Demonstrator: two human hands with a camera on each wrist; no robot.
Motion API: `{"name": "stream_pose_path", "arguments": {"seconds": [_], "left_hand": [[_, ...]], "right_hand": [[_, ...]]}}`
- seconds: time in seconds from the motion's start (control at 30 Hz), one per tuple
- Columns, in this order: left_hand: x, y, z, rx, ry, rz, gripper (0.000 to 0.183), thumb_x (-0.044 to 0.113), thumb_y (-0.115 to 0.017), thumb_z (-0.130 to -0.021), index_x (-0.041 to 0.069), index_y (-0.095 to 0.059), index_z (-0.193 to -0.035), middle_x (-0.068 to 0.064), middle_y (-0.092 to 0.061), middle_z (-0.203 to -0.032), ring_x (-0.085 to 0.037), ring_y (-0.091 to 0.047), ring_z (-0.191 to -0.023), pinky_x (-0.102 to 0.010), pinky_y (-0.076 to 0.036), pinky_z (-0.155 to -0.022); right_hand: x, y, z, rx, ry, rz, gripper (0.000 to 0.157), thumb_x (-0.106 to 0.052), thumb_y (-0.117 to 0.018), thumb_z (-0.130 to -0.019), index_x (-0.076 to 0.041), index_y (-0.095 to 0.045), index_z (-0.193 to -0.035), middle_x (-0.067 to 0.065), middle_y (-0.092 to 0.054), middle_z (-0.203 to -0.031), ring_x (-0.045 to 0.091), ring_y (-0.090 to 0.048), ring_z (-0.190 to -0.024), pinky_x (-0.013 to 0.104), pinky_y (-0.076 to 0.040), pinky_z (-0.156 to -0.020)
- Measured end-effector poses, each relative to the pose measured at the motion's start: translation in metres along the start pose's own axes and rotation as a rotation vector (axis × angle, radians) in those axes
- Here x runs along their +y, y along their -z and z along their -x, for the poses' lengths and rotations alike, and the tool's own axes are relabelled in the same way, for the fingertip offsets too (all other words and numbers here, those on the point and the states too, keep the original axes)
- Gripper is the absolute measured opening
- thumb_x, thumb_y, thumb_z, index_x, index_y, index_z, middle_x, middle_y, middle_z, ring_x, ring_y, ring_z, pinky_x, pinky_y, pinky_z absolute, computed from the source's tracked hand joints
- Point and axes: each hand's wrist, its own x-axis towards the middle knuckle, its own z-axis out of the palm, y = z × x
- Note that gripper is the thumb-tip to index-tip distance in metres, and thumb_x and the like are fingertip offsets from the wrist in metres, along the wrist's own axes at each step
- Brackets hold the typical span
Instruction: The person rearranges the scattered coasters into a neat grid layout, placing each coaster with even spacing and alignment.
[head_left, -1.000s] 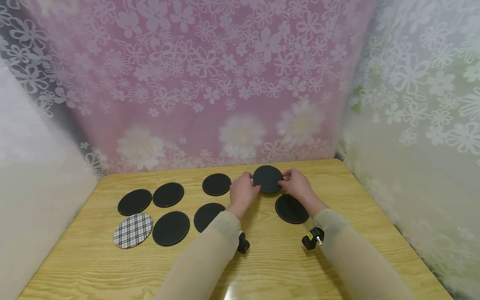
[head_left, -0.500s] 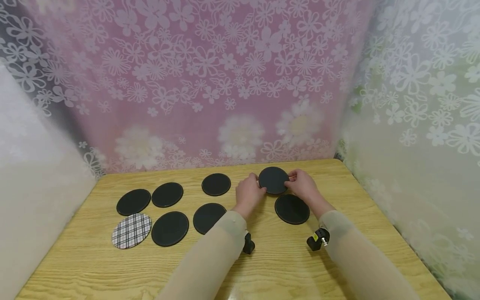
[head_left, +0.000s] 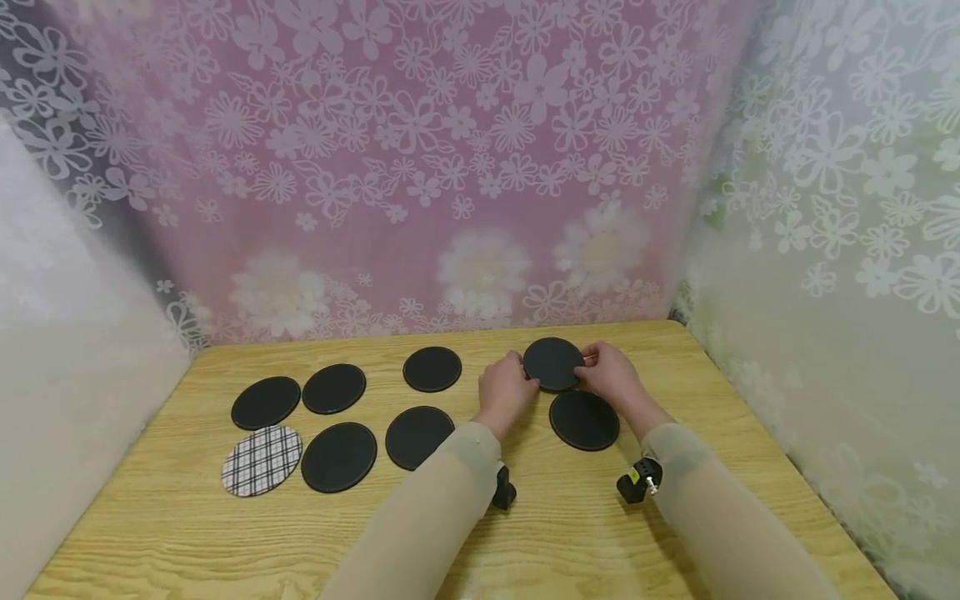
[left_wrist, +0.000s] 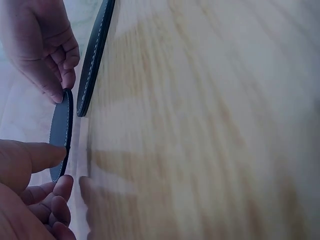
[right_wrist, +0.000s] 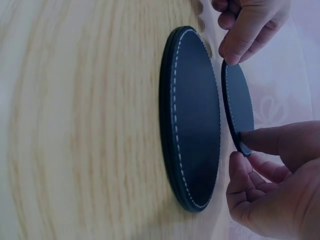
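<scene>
Both my hands hold one round black coaster point(head_left: 553, 364) with pale edge stitching, at the back right of the table. My left hand point(head_left: 506, 390) pinches its left edge, thumb on top and fingers beneath. At the right edge, my right hand point(head_left: 611, 375) pinches it the same way. In the left wrist view the held coaster point(left_wrist: 59, 127) is a little off the wood. Just in front of it lies another black coaster point(head_left: 584, 420). The right wrist view shows that front coaster point(right_wrist: 197, 120) with a thick, lined side; whether it is a stack I cannot tell.
Left of my hands lie more black coasters, one at the back point(head_left: 432, 369) and one partly behind my left sleeve point(head_left: 418, 435). Farther left are several others, including a plaid-faced one point(head_left: 262, 462). Floral curtains point(head_left: 480, 167) enclose the wooden table point(head_left: 225, 550).
Both hands have shifted the held coaster to the right and slightly toward me, so it is now right behind the front coaster. The other coasters stay put.
</scene>
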Motion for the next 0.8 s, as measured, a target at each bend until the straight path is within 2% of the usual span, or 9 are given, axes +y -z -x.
{"name": "stream_pose_path", "arguments": {"seconds": [0.23,0.5,0.8], "left_hand": [[0.004,-0.004,-0.001,-0.026,0.017,-0.015,0.037,0.027,-0.083,-0.102,0.007,-0.074,-0.131,-0.005,-0.079,-0.112,-0.033,-0.072,-0.111,-0.052,-0.053,-0.104],[0.007,-0.011,-0.004,-0.021,0.005,-0.052,0.029,0.03,-0.082,-0.102,0.007,-0.075,-0.119,-0.008,-0.078,-0.109,-0.034,-0.074,-0.107,-0.052,-0.056,-0.097],[0.013,-0.015,-0.006,-0.04,0.029,-0.045,0.034,0.031,-0.083,-0.102,0.005,-0.075,-0.123,-0.011,-0.078,-0.116,-0.037,-0.071,-0.112,-0.054,-0.053,-0.103]], "right_hand": [[0.004,0.003,0.001,-0.006,0.014,-0.007,0.044,-0.01,-0.07,-0.108,0.012,-0.057,-0.144,0.03,-0.063,-0.132,0.044,-0.062,-0.12,0.056,-0.053,-0.104],[0.008,0.005,0.002,-0.006,0.016,0.039,0.045,-0.011,-0.067,-0.11,0.012,-0.057,-0.147,0.031,-0.063,-0.136,0.046,-0.061,-0.127,0.059,-0.05,-0.109],[0.011,0.006,0.001,-0.014,0.016,0.055,0.047,-0.011,-0.066,-0.111,0.013,-0.057,-0.15,0.032,-0.063,-0.138,0.047,-0.061,-0.129,0.059,-0.05,-0.111]]}}
